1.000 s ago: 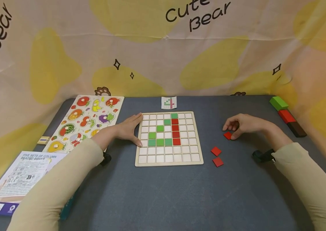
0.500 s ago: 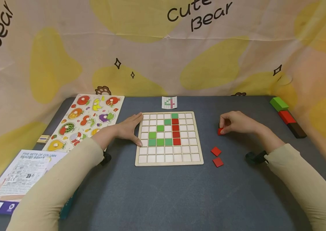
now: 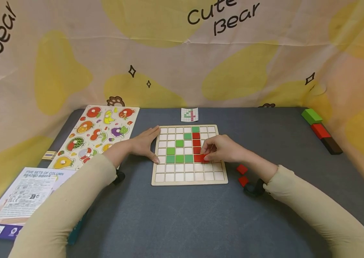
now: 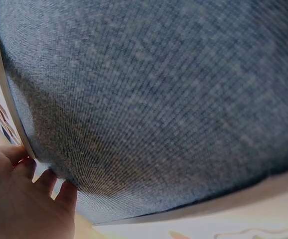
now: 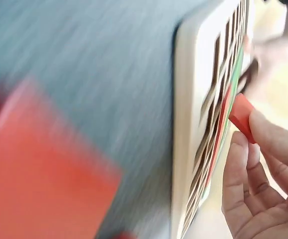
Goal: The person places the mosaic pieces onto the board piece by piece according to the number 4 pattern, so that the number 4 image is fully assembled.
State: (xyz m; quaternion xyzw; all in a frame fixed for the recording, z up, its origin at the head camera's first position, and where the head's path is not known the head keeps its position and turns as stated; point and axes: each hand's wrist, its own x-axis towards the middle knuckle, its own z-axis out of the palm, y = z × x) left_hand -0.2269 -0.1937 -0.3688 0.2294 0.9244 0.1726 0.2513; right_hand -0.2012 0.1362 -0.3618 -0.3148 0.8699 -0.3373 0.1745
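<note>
My right hand (image 3: 223, 148) pinches a red square tile (image 5: 242, 112) between thumb and fingers, over the right half of a white grid board (image 3: 190, 183). In the head view that tile overlaps the area beside the lowest red tile (image 3: 196, 150) of the board's red column. Green tiles (image 3: 179, 143) form a slanting line and a row left of this column. Spread along the board's left edge, my left hand (image 3: 141, 144) rests with its thumb on the frame and fingertips at the upper corner. Two loose red tiles (image 3: 242, 168) lie under my right forearm's side.
Behind the board lies a small pattern card (image 3: 190, 115). A fruit puzzle board (image 3: 96, 134) and a printed box (image 3: 20, 204) are on the left. Green, red and dark blocks (image 3: 320, 130) line the table's far right edge.
My right hand picked up a red tile from the table at the right and carried it left over the grid board. The left hand stayed in place.
</note>
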